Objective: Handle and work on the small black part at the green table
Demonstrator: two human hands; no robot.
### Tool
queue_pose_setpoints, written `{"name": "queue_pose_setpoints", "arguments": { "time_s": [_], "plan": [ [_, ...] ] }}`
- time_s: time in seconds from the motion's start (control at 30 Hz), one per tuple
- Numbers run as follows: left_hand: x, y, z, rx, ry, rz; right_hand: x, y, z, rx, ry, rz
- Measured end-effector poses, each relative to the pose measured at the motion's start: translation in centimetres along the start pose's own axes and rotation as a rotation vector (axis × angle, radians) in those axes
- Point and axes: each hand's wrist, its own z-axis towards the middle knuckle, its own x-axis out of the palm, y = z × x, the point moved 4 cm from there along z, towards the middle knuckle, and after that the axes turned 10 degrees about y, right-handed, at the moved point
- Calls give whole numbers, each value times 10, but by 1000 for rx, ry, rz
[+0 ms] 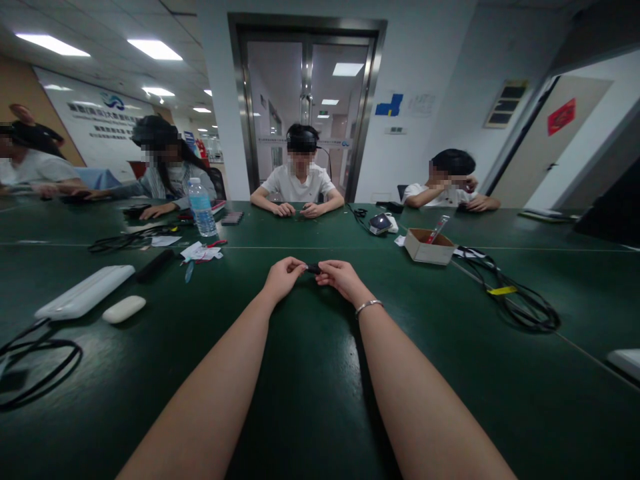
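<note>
Between my two hands is a small black object, too small and dark for me to name. My left hand pinches its left end between thumb and fingertips. From the other side my right hand grips the right end, fingers curled around it and partly hiding it. Both hands are just above or resting on the dark green table; I cannot tell which. A silver bracelet circles my right wrist.
To the left lie a white device, a white mouse-shaped item, a black stick-like item and papers. A water bottle stands behind. Rightward are a cardboard box and coiled black cable. Several people sit across.
</note>
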Motion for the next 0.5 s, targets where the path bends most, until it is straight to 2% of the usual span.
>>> {"name": "queue_pose_setpoints", "arguments": {
  "time_s": [0.2, 0.5],
  "plan": [
    [-1, 3, -1, -107, -2, 99, 0, -1, 0, -6, -13, 6],
    [-3, -7, -6, -128, -29, 215, 3, 0, -1, 9, 24, -7]
  ]
}}
